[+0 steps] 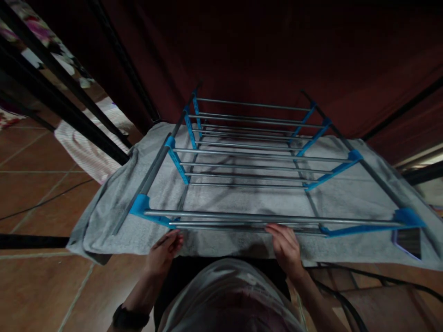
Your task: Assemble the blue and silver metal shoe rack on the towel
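Observation:
A rack of grey metal rails (242, 155) and blue plastic brackets (178, 161) lies in front of me, with dark grey side tubes (377, 177). My left hand (166, 249) is by the lower end of the near left blue bracket (141, 205). Its fingers are curled together, and whatever they may hold is hidden. My right hand (285, 246) has its fingertips and thumb closed on a thin lower rail (228, 226) at the near side of the rack.
Beneath the rack is a grey fleecy blanket (110, 216) on a raised surface. Dark metal posts (62, 97) stand at the left, near a striped cloth (83, 147). A dark phone-like object (408, 242) lies at the right. A cable (51, 197) crosses the tiled floor (38, 281).

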A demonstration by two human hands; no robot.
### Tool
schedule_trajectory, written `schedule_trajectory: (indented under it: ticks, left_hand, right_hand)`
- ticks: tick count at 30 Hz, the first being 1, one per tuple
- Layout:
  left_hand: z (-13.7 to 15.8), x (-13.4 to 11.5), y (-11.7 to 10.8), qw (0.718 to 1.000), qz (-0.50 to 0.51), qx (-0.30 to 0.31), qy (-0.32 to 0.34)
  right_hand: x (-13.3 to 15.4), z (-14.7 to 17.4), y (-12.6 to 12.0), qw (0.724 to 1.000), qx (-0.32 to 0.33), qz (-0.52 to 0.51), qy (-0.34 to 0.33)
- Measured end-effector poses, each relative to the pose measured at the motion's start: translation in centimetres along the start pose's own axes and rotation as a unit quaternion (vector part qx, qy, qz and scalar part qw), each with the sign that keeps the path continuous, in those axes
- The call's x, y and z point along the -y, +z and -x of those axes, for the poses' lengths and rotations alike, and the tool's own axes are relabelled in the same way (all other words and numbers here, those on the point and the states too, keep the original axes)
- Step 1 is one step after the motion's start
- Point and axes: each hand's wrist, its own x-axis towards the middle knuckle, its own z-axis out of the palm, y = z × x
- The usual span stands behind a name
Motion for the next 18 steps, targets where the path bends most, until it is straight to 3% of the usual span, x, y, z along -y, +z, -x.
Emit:
schedule_trajectory:
  ticks: [2, 5, 8, 11, 14, 15, 18]
  left_hand:
    - [-0.9, -1.5, -1.7, 0.998, -0.015, -0.041, 0.041]
    - [-3.7, -4.3, -3.9, 0.988, -0.065, -0.048, 0.132]
    - [-7.8, -7.0, -3.8, 0.96, -0.111, -0.063, 0.248]
    - [-11.4, -8.7, -1.1, 0.938, -0.184, 0.004, 0.293]
    - [-13.6, -9.3, 2.7, 0.906, -0.257, 0.049, 0.333]
    - [-14.2, -9.3, 3.9, 0.874, -0.324, 0.08, 0.354]
    - [-15.7, -9.0, 6.7, 0.822, -0.387, 0.134, 0.396]
  right_hand:
    - [-1.2, -1.8, -1.2, 0.998, -0.033, 0.003, 0.048]
    - [-3.6, -5.1, -2.2, 0.993, -0.007, -0.037, 0.114]
    - [-5.9, -8.3, -1.4, 0.986, 0.014, -0.096, 0.132]
    - [-7.0, -11.4, 1.0, 0.984, 0.06, -0.119, 0.116]
    - [-6.3, -14.1, 4.2, 0.98, 0.167, -0.092, 0.062]
    - [-5.9, -14.8, 5.2, 0.975, 0.202, -0.079, 0.041]
    - [-4.1, -16.5, 8.3, 0.96, 0.279, -0.038, -0.001]
